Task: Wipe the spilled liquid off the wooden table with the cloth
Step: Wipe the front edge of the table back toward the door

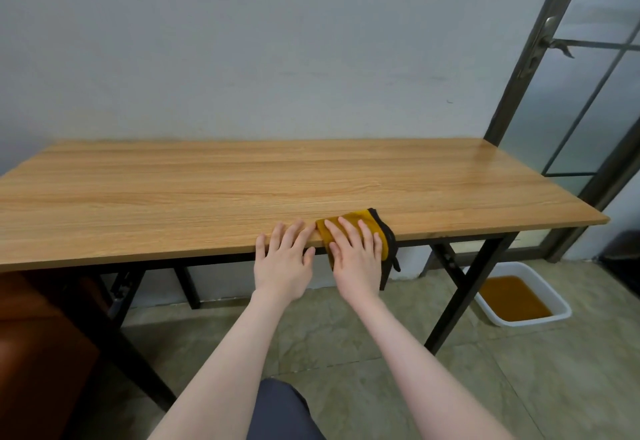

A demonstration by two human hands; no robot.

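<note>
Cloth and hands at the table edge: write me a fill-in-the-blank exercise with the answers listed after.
1. The yellow cloth lies under the ____ hand.
2. The left hand rests with straight fingers on the wooden ____ beside the cloth.
3. The cloth hangs over the table's ____ edge.
4. The white tub on the floor holds ____ liquid.

Missing words: right; table; near; brown

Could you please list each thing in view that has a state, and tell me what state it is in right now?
cloth: folded, hanging over the table's near edge, pressed under the right hand.
right hand: flat on the cloth, fingers straight.
left hand: open, fingertips resting on the table edge beside the cloth.
wooden table: no spill visible.
white basin: on the floor, holding brown liquid.
glass door: handle visible; open or shut unclear.
</note>
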